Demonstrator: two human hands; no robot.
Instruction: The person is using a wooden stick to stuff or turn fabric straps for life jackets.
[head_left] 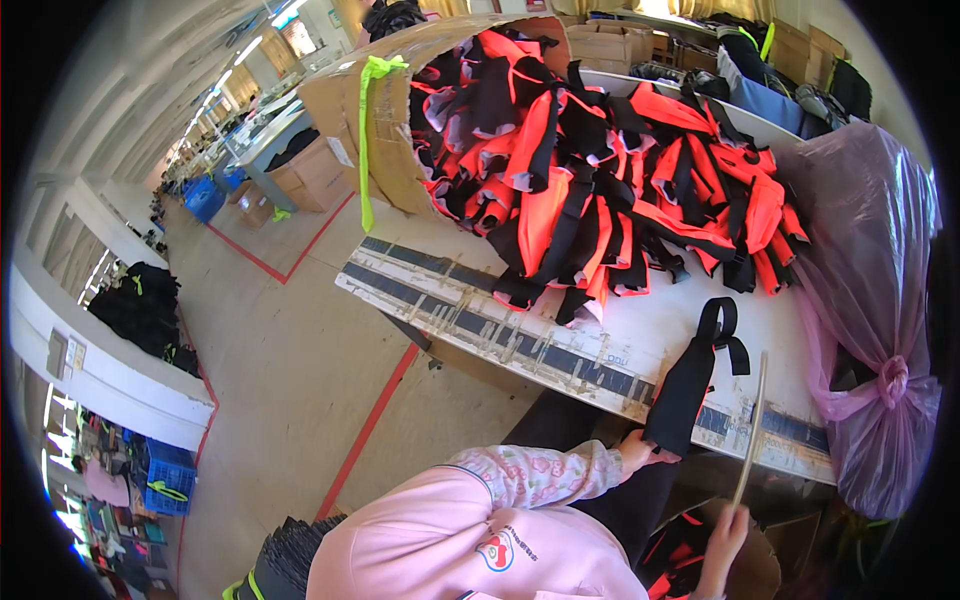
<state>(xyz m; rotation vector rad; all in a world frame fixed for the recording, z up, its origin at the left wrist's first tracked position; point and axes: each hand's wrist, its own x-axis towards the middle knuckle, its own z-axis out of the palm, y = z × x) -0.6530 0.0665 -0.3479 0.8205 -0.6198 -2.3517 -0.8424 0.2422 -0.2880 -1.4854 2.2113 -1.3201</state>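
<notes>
My left hand (638,456) grips the lower end of a black fabric strap piece (683,402) at the table's near edge. The piece has a wide flat body, a looped narrow strap at its far end, and a sliver of orange along one side. Lower and to the right, my right hand (728,528) is closed round the bottom of a thin, light-coloured stick (752,435), which points up past the table edge. A big heap of orange and black strap pieces (600,190) covers the back of the table, beyond both hands.
A cardboard box (375,110) lies on its side, spilling the heap onto the white table (640,340). A neon-yellow strip (367,140) hangs from it. At right stands a knotted pink plastic bag (880,300). Below the table, an open box (755,565) holds more orange pieces.
</notes>
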